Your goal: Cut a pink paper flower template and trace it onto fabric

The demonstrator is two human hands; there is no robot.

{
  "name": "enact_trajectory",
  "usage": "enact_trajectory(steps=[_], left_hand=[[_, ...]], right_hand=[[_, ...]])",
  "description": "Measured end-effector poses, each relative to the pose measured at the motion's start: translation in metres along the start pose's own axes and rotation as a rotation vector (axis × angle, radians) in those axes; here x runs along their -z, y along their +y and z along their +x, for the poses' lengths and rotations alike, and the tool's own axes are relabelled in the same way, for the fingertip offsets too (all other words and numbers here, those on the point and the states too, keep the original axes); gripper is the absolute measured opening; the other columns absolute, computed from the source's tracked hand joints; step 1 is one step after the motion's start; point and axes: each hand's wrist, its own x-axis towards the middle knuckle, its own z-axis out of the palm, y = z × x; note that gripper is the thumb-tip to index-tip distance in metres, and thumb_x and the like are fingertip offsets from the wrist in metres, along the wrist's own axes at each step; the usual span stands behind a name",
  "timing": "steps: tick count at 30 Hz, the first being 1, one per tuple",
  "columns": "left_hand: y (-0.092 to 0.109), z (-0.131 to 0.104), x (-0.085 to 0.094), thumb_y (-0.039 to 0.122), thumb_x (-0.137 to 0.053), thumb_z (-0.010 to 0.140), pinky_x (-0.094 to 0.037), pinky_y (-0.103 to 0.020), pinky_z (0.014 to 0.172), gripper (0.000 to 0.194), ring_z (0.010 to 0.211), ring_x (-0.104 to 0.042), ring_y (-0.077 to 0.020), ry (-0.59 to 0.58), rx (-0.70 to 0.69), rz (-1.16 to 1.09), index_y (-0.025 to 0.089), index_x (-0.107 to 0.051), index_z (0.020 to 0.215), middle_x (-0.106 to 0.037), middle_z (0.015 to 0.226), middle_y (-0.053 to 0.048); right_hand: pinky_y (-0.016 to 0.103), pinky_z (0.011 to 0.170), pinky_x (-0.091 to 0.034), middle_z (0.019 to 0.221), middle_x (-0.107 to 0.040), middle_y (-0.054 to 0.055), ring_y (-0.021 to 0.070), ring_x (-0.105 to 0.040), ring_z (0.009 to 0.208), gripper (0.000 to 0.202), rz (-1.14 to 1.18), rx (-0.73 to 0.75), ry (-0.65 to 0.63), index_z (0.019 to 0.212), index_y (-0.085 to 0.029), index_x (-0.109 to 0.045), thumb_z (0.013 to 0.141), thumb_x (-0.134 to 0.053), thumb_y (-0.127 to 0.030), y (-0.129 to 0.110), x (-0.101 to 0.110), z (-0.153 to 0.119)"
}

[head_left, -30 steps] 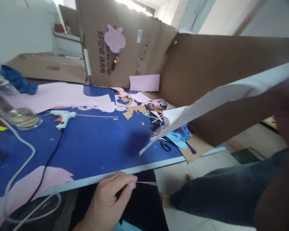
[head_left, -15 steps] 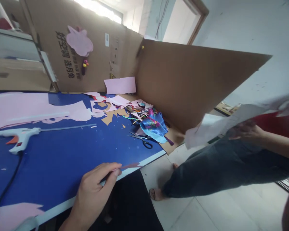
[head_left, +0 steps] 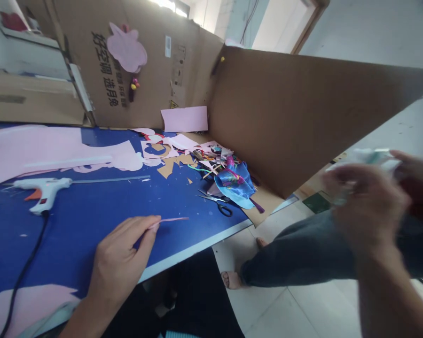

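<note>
My left hand [head_left: 121, 258] is closed in a pinch on a thin pink paper piece [head_left: 174, 219], seen nearly edge-on above the blue table. On the right, my right hand [head_left: 370, 206] is raised over the floor, blurred, with its fingers curled. A whitish, partly see-through thing is at its fingertips, too smeared to name. Close behind it is a co-worker's hand [head_left: 414, 166], also at a pale object [head_left: 386, 159]. Nearest to my left hand on the table are black-handled scissors [head_left: 223, 209] and a white glue gun [head_left: 51, 190] with a long glue stick in its back.
Cardboard panels [head_left: 285, 112] stand along the table's back and right. Pink paper sheets [head_left: 49, 145] lie at left. Mixed scraps and shiny blue fabric [head_left: 238, 183] are heaped in the corner. The glue gun's black cord [head_left: 24, 272] runs toward the front. A co-worker's leg [head_left: 296, 253] is at right.
My right hand has come up from the lower right edge to the co-worker's hand. My left hand has moved left and slightly up with the pink piece. The view has shifted.
</note>
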Motion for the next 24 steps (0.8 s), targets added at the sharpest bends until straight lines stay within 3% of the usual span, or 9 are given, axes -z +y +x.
enact_trajectory(steps=[3, 6, 10, 16, 20, 24], left_hand=[[-0.008, 0.007, 0.0, 0.017, -0.064, 0.106, -0.059, -0.039, 0.092, 0.022, 0.1, -0.081, -0.0257, 0.053, -0.118, 0.254, 0.024, -0.08, 0.118, -0.086, 0.111, -0.004], [-0.016, 0.004, -0.007, 0.016, -0.058, 0.107, -0.057, -0.041, 0.081, 0.025, 0.096, -0.08, -0.0278, -0.055, -0.167, 0.454, 0.023, -0.081, 0.114, -0.086, 0.111, -0.004], [-0.022, -0.011, -0.01, 0.011, -0.047, 0.104, -0.055, -0.041, 0.074, 0.037, 0.098, -0.08, -0.0287, -0.233, -0.114, 0.551, 0.021, -0.08, 0.118, -0.085, 0.113, -0.006], [-0.02, -0.02, 0.006, 0.002, -0.04, 0.091, -0.058, -0.042, 0.083, 0.062, 0.11, -0.079, -0.0268, -0.346, 0.042, 0.524, 0.024, -0.076, 0.137, -0.083, 0.128, -0.005], [-0.012, -0.011, 0.011, 0.013, -0.045, 0.095, -0.059, -0.045, 0.088, 0.051, 0.109, -0.079, -0.0306, -0.231, 0.07, 0.471, 0.027, -0.078, 0.131, -0.083, 0.128, -0.006], [0.008, 0.016, -0.002, 0.033, -0.055, 0.102, -0.06, -0.046, 0.096, 0.038, 0.119, -0.076, -0.0325, -0.167, 0.181, 0.31, 0.03, -0.078, 0.132, -0.08, 0.135, -0.005]], right_hand=[[0.042, 0.076, -0.057, 0.105, -0.08, 0.01, 0.0283, -0.074, 0.085, 0.019, 0.297, 0.128, -0.337, 0.11, -0.027, -0.075, 0.097, -0.076, -0.04, -0.029, -0.063, -0.013], [0.041, 0.086, -0.056, 0.124, -0.079, 0.014, 0.0323, -0.074, 0.105, 0.026, 0.245, 0.263, -0.571, 0.121, -0.026, -0.075, 0.097, -0.073, -0.032, -0.052, -0.122, -0.019], [0.036, 0.081, -0.052, 0.121, -0.083, 0.012, 0.0309, -0.074, 0.102, 0.033, 0.15, 0.326, -0.75, 0.12, -0.026, -0.078, 0.089, -0.073, -0.018, -0.057, -0.162, -0.012], [0.03, 0.063, -0.04, 0.085, -0.08, 0.005, 0.0228, -0.069, 0.072, 0.027, 0.136, 0.191, -0.672, 0.107, -0.024, -0.081, 0.087, -0.063, -0.018, -0.046, -0.159, 0.031], [0.03, 0.062, -0.041, 0.076, -0.074, 0.001, 0.0184, -0.062, 0.066, 0.015, 0.307, 0.121, -0.524, 0.094, -0.023, -0.078, 0.083, -0.069, -0.018, -0.051, -0.144, 0.076], [0.03, 0.063, -0.042, 0.076, -0.072, 0.0, 0.0159, -0.06, 0.067, 0.018, 0.377, 0.14, -0.431, 0.095, -0.022, -0.078, 0.082, -0.075, -0.01, -0.073, -0.132, 0.115]])
